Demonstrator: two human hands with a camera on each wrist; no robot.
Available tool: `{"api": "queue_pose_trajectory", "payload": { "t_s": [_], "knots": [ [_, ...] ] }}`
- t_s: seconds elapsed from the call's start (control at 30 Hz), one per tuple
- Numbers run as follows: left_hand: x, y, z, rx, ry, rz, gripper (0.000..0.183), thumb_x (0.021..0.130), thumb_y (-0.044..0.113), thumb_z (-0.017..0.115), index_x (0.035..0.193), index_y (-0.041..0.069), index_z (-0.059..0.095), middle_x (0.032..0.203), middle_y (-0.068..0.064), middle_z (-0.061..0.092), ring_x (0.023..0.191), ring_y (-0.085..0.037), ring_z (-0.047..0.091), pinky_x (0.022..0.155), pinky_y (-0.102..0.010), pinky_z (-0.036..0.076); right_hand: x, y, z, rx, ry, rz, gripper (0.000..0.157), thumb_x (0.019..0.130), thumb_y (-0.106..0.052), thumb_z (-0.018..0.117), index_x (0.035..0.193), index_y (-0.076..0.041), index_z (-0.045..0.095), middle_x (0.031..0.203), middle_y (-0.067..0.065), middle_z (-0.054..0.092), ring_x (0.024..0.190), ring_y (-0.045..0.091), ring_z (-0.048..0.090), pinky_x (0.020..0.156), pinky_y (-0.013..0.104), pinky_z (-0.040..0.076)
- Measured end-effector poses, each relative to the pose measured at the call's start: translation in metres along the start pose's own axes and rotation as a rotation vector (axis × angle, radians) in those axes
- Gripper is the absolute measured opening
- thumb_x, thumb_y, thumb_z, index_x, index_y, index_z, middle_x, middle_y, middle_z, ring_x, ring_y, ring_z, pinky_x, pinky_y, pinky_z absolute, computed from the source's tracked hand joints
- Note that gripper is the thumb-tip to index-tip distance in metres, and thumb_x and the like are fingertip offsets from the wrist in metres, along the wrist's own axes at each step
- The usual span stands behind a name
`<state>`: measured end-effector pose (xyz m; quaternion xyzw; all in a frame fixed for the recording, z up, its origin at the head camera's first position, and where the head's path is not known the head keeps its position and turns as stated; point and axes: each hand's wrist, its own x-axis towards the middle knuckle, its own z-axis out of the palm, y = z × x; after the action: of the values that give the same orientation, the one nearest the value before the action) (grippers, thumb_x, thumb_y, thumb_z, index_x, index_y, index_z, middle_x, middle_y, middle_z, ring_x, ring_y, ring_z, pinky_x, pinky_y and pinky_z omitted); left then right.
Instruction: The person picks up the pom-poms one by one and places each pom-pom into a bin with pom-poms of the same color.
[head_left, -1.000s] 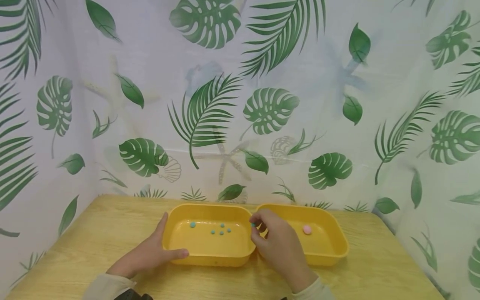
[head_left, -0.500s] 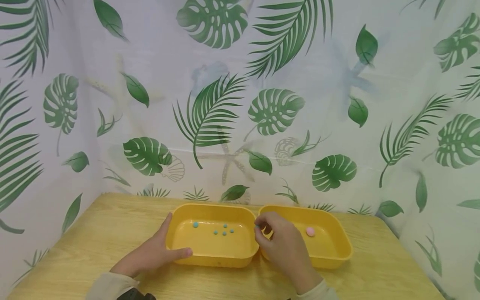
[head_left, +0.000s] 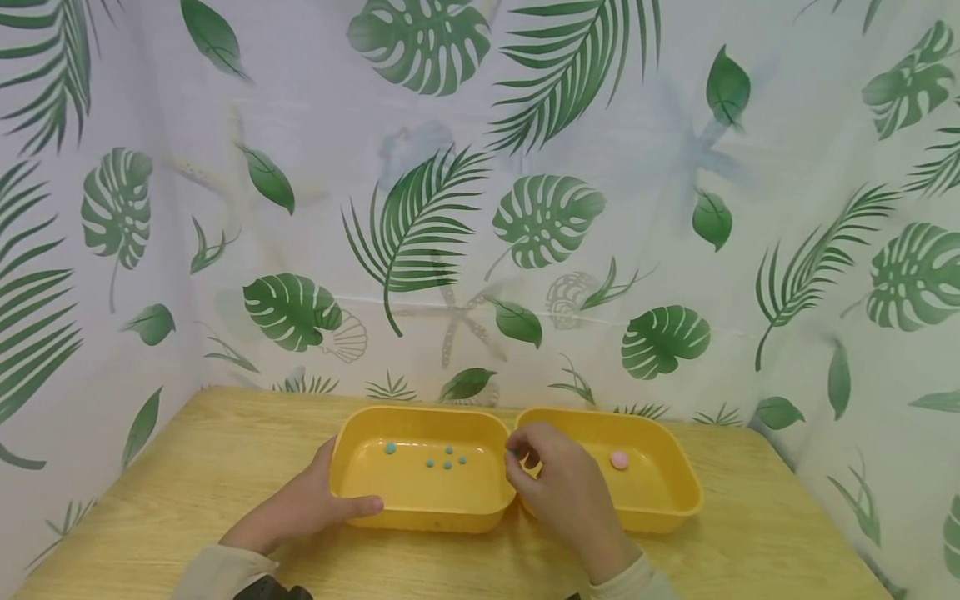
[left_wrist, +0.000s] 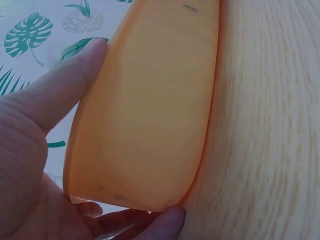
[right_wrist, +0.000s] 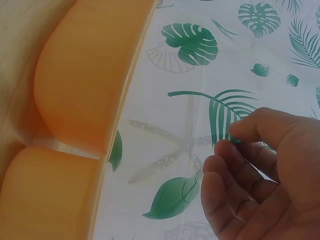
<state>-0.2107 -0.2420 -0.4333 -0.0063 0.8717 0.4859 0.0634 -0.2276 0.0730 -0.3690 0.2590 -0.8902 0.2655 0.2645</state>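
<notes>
My left hand [head_left: 303,504] grips the left end of a yellow plastic tray [head_left: 420,521], its thumb lying on the front rim. In the left wrist view, fingers [left_wrist: 167,222] curl round the tray's end. Inside that tray lie a larger teal ball [head_left: 390,448] and several smaller teal balls [head_left: 447,465]. My right hand [head_left: 566,483] is raised over the spot where the two trays meet. Between its thumb and index finger it pinches a small teal ball [right_wrist: 234,138], mostly covered by the fingertips.
A second yellow tray [head_left: 675,521] stands close against the first on the right, with a pink ball [head_left: 618,460] in it. Both are on a wood-patterned table [head_left: 420,567]. Behind hangs a white sheet [head_left: 465,125] printed with green leaves.
The left hand's fingertips have sunk slightly at the tray's left end. The right hand keeps its pinch in nearly the same place. The head view has shifted a little.
</notes>
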Motion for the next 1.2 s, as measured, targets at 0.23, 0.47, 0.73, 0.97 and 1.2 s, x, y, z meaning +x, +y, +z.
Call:
{"api": "queue_pose_trajectory", "payload": {
  "t_s": [0.23,0.47,0.73,0.97,1.2],
  "knots": [
    [-0.0004,0.0008,-0.0002,0.038,-0.003,-0.038,0.112,0.068,0.049,0.082,0.146,0.003,0.015,0.12,-0.01,0.054,0.1,-0.018,0.053,0.091,-0.04,0.043,-0.0012,0.001,0.0004,0.0,-0.015,0.009,0.013,0.08,-0.012,0.072,0.082,-0.021,0.064,0.075,-0.013,0.057,0.065,0.005,0.054,0.059,0.018,0.047],
    [-0.0007,0.002,-0.0001,0.025,-0.011,-0.036,0.111,0.069,0.047,0.082,0.145,0.003,0.016,0.118,-0.01,0.054,0.096,-0.018,0.053,0.087,-0.037,0.044,-0.002,0.0021,0.0024,0.001,-0.003,-0.01,0.015,0.078,-0.009,0.073,0.081,-0.02,0.063,0.075,-0.012,0.056,0.065,0.005,0.054,0.058,0.017,0.046],
    [-0.001,0.0025,0.0,0.001,-0.018,-0.027,0.108,0.068,0.044,0.083,0.144,0.003,0.018,0.118,-0.009,0.053,0.093,-0.017,0.053,0.084,-0.033,0.044,-0.002,0.0,0.0025,0.003,-0.018,0.0,0.016,0.076,-0.005,0.072,0.081,-0.018,0.063,0.076,-0.01,0.057,0.066,0.006,0.054,0.059,0.018,0.047],
    [-0.0017,0.0035,-0.0009,-0.013,-0.032,-0.017,0.105,0.069,0.043,0.083,0.143,0.005,0.019,0.119,-0.009,0.051,0.093,-0.018,0.052,0.083,-0.032,0.044,-0.0025,0.0003,0.0039,-0.012,-0.018,0.005,0.014,0.078,-0.008,0.072,0.082,-0.019,0.064,0.076,-0.011,0.057,0.066,0.007,0.054,0.058,0.018,0.047],
    [0.0007,0.0026,-0.0015,-0.013,-0.041,-0.015,0.103,0.07,0.045,0.082,0.144,0.008,0.02,0.121,-0.009,0.051,0.095,-0.018,0.051,0.087,-0.035,0.043,-0.0005,0.0001,0.0041,-0.02,-0.046,0.028,0.011,0.081,-0.013,0.072,0.082,-0.02,0.064,0.075,-0.013,0.055,0.067,0.007,0.055,0.059,0.019,0.046]
  ]
}}
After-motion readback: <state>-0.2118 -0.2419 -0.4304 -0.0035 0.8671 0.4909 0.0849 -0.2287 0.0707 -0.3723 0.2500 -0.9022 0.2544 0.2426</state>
